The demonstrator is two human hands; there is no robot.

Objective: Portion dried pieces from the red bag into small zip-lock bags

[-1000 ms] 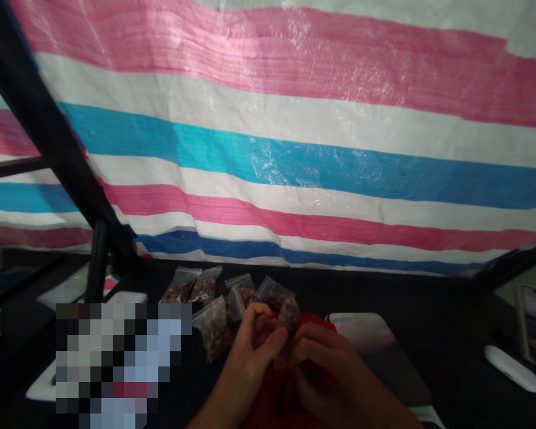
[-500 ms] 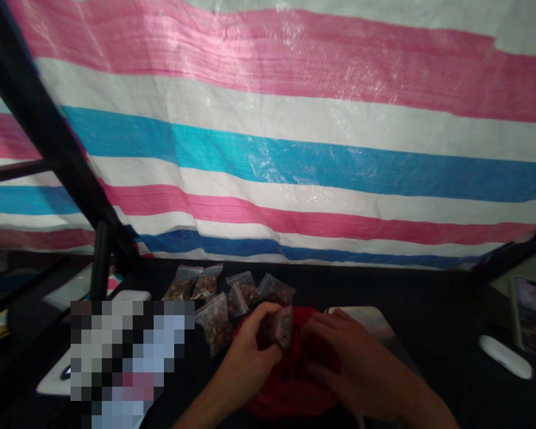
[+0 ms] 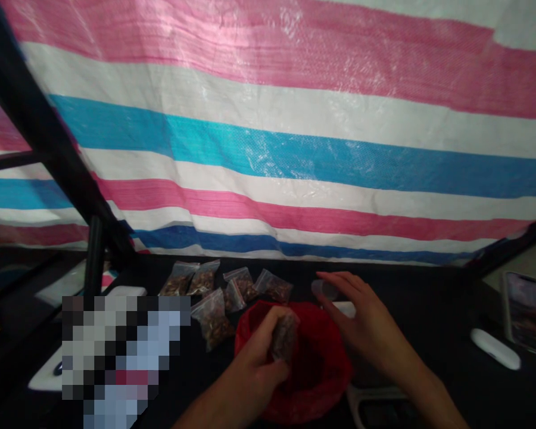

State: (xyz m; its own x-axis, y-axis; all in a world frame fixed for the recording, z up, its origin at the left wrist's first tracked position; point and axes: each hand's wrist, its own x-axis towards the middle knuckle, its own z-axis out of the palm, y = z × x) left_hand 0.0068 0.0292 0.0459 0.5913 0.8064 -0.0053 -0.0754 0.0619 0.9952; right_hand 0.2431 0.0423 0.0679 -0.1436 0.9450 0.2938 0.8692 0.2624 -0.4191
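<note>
Two bare hands sit low in the middle of the frame, over a black tabletop (image 3: 429,310). The left hand (image 3: 256,363) is curled closed, thumb and fingers pinching a small clear packet (image 3: 284,337) of brown bits, held upright just above the near rim of a red plastic bag (image 3: 317,375) that lies open on the table. The right hand (image 3: 361,325) is to the right of it, palm down, fingers straight and loosely spread. Its fingertips reach a small clear item (image 3: 324,289) beyond the red bag; whether they touch it is unclear, and the item is too blurred to name.

At the bottom edge, a white handle-like object (image 3: 375,394) lies beside the red bag. Toward the right edge are a white oblong case (image 3: 494,349) and, just behind it, a propped phone (image 3: 527,313).

Farther back, left of centre, six filled packets (image 3: 205,277) lie close together in a loose row. A black pole (image 3: 93,256) stands at the left. Behind everything hangs a striped tarp (image 3: 295,155) in pink, white and blue.
</note>
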